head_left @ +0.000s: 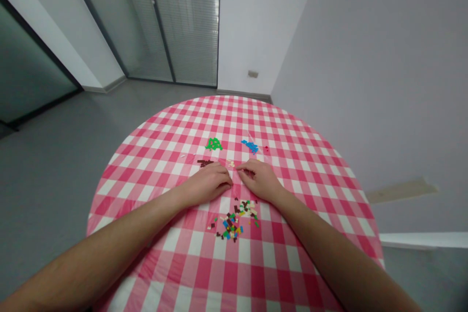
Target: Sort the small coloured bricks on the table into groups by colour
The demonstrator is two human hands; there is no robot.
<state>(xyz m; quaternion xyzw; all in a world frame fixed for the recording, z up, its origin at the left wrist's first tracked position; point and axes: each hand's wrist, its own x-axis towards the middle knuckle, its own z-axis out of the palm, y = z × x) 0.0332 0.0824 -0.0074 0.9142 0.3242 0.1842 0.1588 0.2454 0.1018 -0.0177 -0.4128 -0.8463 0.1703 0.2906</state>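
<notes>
My left hand (211,183) rests low over the table, fingers curled and bunched together. Whatever they may hold is hidden. Just beyond it lies a pile of dark brown toy bricks (204,163), partly covered by the hand. My right hand (259,179) faces it, with index finger and thumb drawn close in a pinch; anything between them is too small to name. A few cream bricks (230,163) lie by its fingertips. Nearer me, between my forearms, spreads a mixed heap of small bricks (230,224) in brown, cream, green, blue and yellow.
Green bricks (214,144) form a pile at the far left, blue bricks (250,146) one at the far right. Small red pieces (266,148) lie beside the blue. A red-and-white checked cloth (226,117) covers the round table. Walls and glass partitions stand beyond.
</notes>
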